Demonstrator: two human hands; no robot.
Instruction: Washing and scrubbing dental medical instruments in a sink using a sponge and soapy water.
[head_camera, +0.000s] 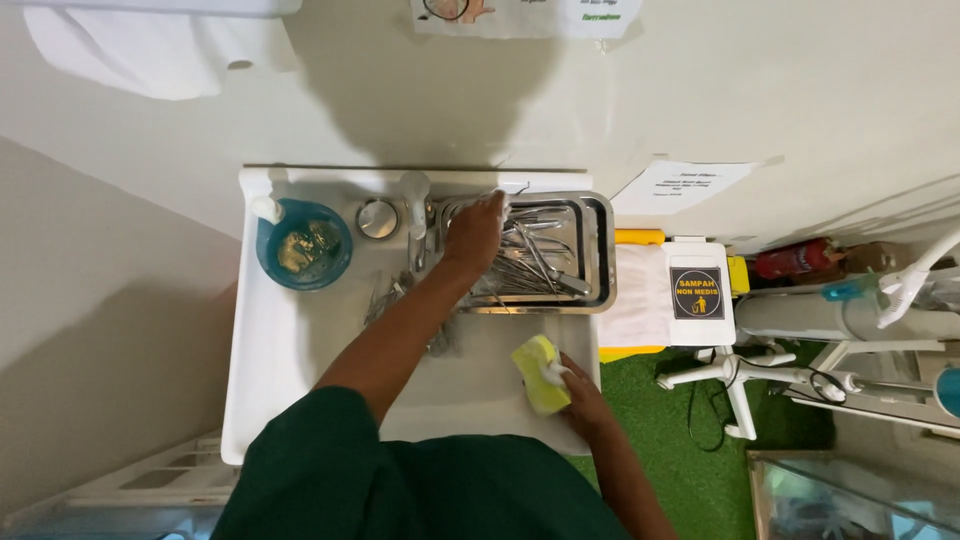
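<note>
A yellow sponge (538, 373) sits in the grip of the right hand (578, 392), whose fingers curl closed around its lower end, near the front right corner of the white sink (262, 350). Flecks of white foam cling to the sponge and the fingers.

Further back in the sink, against its rear right side, lies a rectangular steel tray (600, 250) heaped with metal instruments (540, 258). The left hand (476, 230) reaches over the tray's left end, fingers bent down among the instruments; whether it has actually taken hold of one cannot be told from here. More metal instruments (400, 300) lie loose on the sink's floor just left of the tray, partly under the forearm.

At the sink's back left corner stands a blue bowl (303, 244) holding something yellowish. Between it and the tray sits the round metal drain (377, 219).

Just past the sink's right edge stands a white-lidded yellow bin (690, 290), on green floor covering (700, 470).
</note>
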